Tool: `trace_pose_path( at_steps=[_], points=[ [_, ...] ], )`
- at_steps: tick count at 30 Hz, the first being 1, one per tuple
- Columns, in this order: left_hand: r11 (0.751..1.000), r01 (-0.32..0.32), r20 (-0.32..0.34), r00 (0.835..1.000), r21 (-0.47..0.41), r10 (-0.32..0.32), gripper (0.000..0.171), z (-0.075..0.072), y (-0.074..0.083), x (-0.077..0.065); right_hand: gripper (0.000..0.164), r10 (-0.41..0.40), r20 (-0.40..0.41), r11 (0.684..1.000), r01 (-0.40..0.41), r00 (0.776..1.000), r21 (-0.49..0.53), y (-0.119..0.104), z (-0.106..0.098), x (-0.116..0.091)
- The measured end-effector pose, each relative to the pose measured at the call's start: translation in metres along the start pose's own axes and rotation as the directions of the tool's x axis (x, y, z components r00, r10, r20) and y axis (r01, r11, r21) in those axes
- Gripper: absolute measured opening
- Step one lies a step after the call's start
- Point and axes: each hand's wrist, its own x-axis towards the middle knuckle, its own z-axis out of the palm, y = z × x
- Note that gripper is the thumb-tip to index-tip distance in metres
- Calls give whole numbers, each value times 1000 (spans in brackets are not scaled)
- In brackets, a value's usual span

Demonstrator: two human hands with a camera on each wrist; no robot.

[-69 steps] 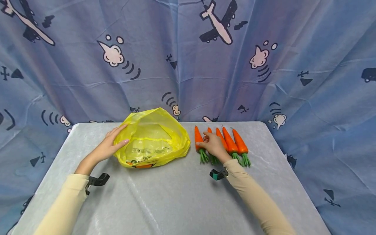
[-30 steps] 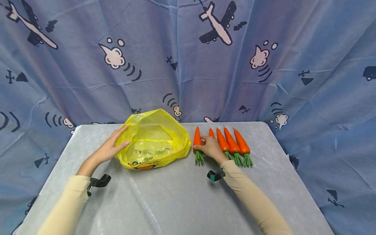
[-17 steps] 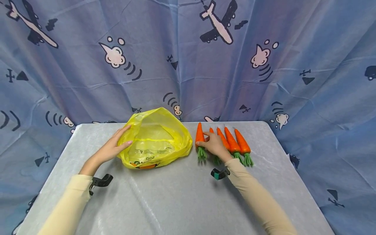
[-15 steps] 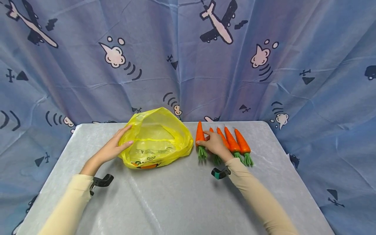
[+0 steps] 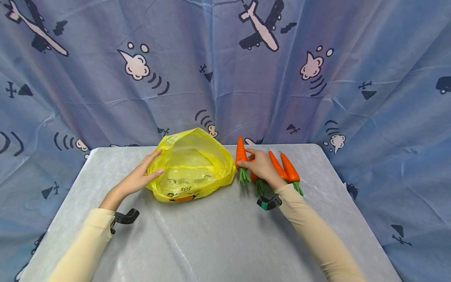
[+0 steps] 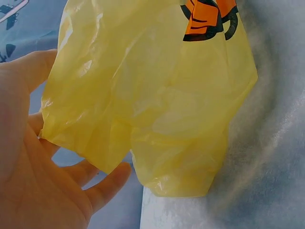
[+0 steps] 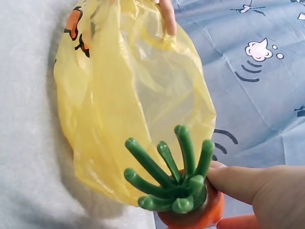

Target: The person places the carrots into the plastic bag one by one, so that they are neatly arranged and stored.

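A yellow plastic bag (image 5: 193,164) stands on the table with its mouth facing me. My left hand (image 5: 135,180) touches the bag's left side, fingers mostly straight and spread. In the left wrist view some fingers of that hand (image 6: 43,143) pass behind the plastic. To the bag's right, my right hand (image 5: 262,166) pinches an orange carrot (image 5: 240,150) with a green top, between thumb and fingers. The right wrist view shows its green stalks (image 7: 181,186) close before the bag. Another carrot (image 5: 260,187) lies partly hidden under the right hand.
Further right on the grey table (image 5: 211,243) lie more carrots (image 5: 290,166), partly covered by the right hand and wrist. A blue patterned curtain (image 5: 225,78) hangs behind the table's back edge.
My right hand has taken hold of the leftmost carrot and raised it off the table. The bag and my left hand have shifted slightly to the right.
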Motion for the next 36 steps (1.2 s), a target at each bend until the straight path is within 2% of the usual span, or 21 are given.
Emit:
trace_pose_path(
  at_steps=[7,15,21,36],
  points=[
    [1000,-11,4,1000,-1,11,75,3,-2,2,74,23,24,1000,-23,999,14,-10,-6,-3],
    [1000,-7,8,1000,-13,7,76,3,0,3,76,6,19,1000,-6,1000,16,-22,-9,-5],
    [1000,2,12,1000,-21,-2,76,3,1,2,74,-36,-6,999,36,999,-17,-33,-7,-7],
    [1000,-2,18,1000,-26,2,76,5,1,2,71,-133,23,991,132,991,32,-57,4,-14]
  ],
)
